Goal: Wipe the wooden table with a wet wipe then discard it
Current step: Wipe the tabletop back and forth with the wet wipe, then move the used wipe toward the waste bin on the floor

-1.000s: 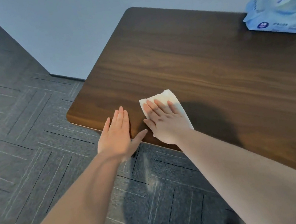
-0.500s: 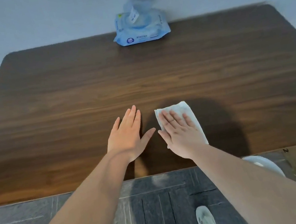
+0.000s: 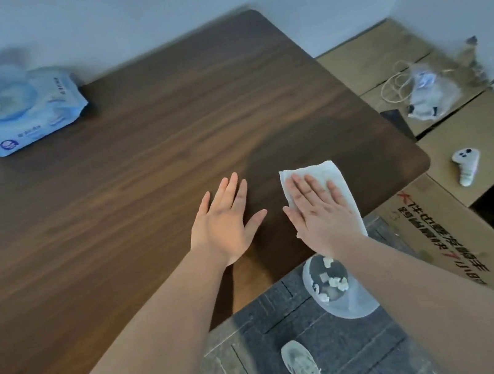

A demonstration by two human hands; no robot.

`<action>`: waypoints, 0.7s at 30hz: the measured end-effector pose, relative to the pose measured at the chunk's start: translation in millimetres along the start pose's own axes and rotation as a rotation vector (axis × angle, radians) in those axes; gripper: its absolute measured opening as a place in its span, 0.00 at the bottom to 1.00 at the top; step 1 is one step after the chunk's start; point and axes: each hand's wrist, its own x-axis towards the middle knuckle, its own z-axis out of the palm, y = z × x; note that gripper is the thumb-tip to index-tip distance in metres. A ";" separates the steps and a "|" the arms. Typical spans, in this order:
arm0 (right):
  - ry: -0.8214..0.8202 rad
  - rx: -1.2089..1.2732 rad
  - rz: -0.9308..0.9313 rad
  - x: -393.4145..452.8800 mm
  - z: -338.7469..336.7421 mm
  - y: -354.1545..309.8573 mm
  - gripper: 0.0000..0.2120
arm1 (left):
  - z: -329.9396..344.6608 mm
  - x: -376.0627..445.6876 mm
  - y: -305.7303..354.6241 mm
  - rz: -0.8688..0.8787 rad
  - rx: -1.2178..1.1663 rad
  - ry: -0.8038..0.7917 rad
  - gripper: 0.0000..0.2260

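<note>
Right hand presses wet wipe flat near the table corner.

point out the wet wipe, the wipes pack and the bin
wet wipe (image 3: 317,170): head view, bare top edge beyond the fingers
wipes pack (image 3: 35,123): head view, front face
bin (image 3: 360,306): head view, translucent side wall

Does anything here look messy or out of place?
Mostly tidy. The wipes pack sits with its lid flipped open, and loose cables and a white controller lie scattered on the cardboard boxes beside the table.
</note>
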 end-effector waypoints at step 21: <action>0.132 0.185 0.022 26.6 -23.2 175.8 0.24 | 29.3 131.9 146.7 0.193 0.084 0.000 0.33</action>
